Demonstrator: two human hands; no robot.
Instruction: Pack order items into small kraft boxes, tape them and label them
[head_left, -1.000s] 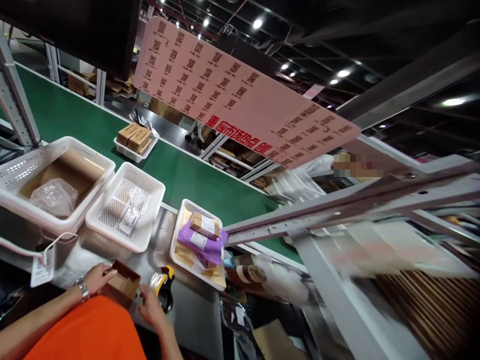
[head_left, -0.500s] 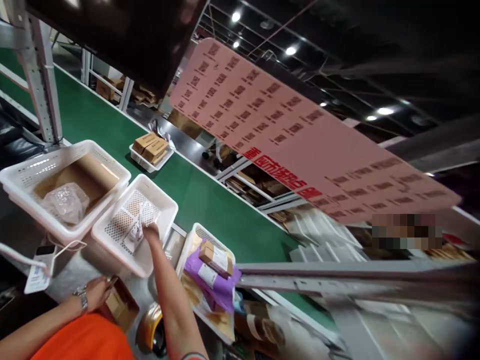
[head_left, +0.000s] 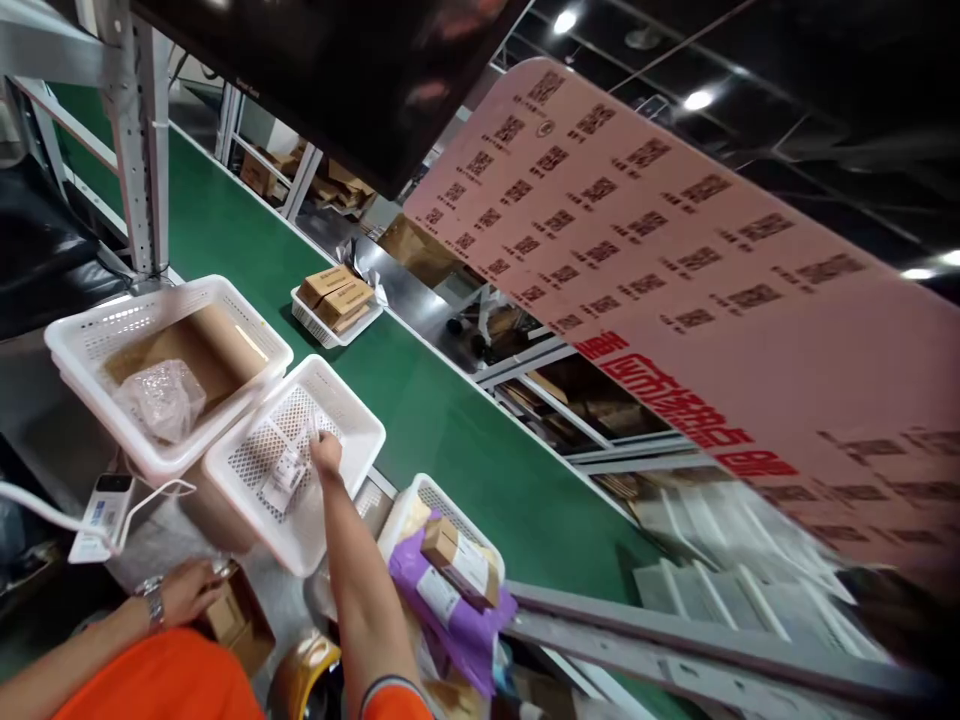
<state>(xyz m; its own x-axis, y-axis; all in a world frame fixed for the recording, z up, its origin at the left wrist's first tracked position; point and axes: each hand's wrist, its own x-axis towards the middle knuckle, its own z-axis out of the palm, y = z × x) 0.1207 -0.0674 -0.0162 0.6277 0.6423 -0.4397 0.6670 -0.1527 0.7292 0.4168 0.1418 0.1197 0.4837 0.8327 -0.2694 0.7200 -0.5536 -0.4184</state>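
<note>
While left hand [head_left: 187, 592] fingers clamp the open near box [head_left: 251, 635], right hand [head_left: 326, 453] closure is indiscernible beside a packet [head_left: 283, 480] still in its basket [head_left: 296, 540].

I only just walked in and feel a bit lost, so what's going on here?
Someone in an orange top has both hands busy. The left hand holds an open cardboard box by its edge. The right hand is inside the middle white basket, beside a labelled packet; whether it grips anything is hard to tell. In the right-hand basket, a small carton lies on a purple parcel.
</note>
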